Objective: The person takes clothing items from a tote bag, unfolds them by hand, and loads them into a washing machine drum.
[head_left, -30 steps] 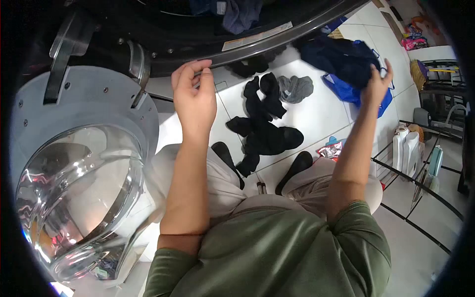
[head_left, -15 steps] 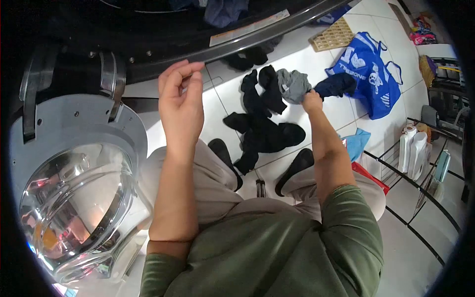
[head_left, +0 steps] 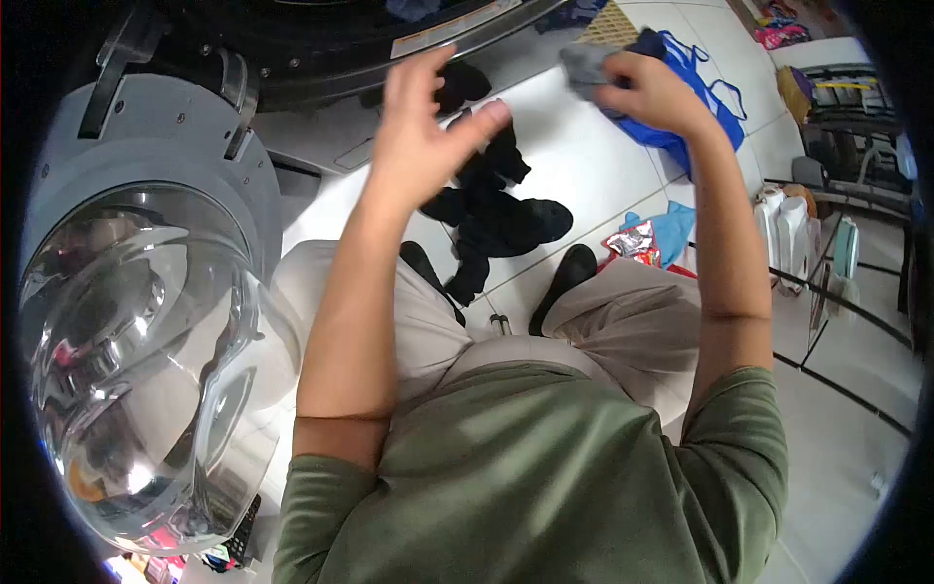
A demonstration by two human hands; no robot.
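Observation:
My right hand (head_left: 650, 92) is closed on a bunched grey cloth garment (head_left: 584, 68), blurred by motion and raised above the floor. Dark navy cloth (head_left: 650, 43) shows just behind its knuckles; I cannot tell whether the hand holds that too. My left hand (head_left: 428, 131) is in the air with its fingers and thumb spread, empty. Below and beside it, several black garments that look like socks (head_left: 501, 219) lie in a loose heap on the white tiles. The left hand partly hides the upper ones.
A front-loading machine (head_left: 321, 127) stands ahead, its round glass door (head_left: 126, 341) swung out at my left. A blue bag (head_left: 662, 136) lies beyond my right hand. Light blue cloth (head_left: 671, 234) and a red-and-silver packet (head_left: 632, 241) lie near my right knee. A black rack (head_left: 808, 375) with bottles stands at right.
My right hand has lifted the grey garment off the floor and moved it up and right. My left hand has moved right, and its fingers have spread. The view has shifted somewhat.

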